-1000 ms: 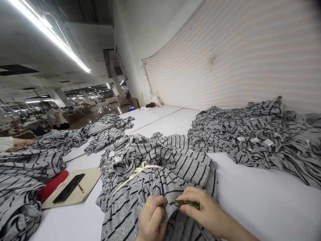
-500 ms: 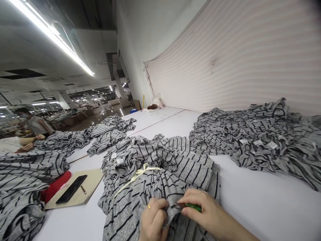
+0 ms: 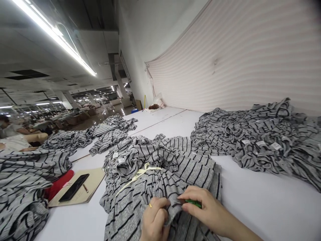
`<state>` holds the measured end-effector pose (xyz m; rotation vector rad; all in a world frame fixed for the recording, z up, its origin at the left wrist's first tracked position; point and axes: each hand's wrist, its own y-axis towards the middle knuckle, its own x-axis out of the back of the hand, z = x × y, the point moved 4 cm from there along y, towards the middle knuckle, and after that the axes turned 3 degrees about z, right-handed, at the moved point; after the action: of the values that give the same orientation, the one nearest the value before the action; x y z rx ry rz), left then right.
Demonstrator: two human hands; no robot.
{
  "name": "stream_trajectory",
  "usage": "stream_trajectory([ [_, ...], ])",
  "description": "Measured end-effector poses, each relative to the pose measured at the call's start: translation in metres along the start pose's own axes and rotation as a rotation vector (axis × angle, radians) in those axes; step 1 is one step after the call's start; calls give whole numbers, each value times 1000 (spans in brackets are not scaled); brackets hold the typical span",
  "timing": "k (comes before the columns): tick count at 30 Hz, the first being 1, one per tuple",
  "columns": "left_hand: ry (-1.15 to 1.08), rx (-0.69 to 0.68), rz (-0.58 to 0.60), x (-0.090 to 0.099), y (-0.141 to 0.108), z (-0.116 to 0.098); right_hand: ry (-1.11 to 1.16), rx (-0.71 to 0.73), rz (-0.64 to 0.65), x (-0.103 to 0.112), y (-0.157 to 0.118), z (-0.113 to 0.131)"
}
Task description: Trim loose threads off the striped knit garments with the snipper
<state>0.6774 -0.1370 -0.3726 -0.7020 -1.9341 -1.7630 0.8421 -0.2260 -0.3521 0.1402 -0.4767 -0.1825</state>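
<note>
A bundle of grey garments with black stripes [image 3: 136, 201] lies in front of me, tied with a pale yellow strip [image 3: 142, 170]. My left hand [image 3: 155, 219] is closed, pinching a fold of the striped fabric; a gold ring shows on one finger. Just to its right, my right hand [image 3: 200, 206] grips small thread snips with a green handle [image 3: 194, 202]. Most of the blades are hidden by the fingers, close above the raised fabric edge. White labels [image 3: 121, 160] show at the bundle's far left.
A phone [image 3: 74, 187] and a pen [image 3: 85, 188] lie on a notebook [image 3: 94, 179], beside red cloth [image 3: 60, 183]. Striped garments are heaped at right [image 3: 225, 134] and left [image 3: 22, 187] on the white table [image 3: 250, 197]. At far left is a co-worker's arm [image 3: 37, 137].
The snips' blades, visible at the fabric before, are now mostly hidden by my right fingers. My left hand keeps its pinch. The co-worker's hands at left have shifted.
</note>
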Motion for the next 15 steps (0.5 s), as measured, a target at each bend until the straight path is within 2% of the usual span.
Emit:
stream_trajectory([
  [8,26,2,3,1,3,-3,-39,-18,8,-3,-5,2],
  [15,27,19,-39,3,5,-4,-56,-37,-16,-6,-2,-3],
])
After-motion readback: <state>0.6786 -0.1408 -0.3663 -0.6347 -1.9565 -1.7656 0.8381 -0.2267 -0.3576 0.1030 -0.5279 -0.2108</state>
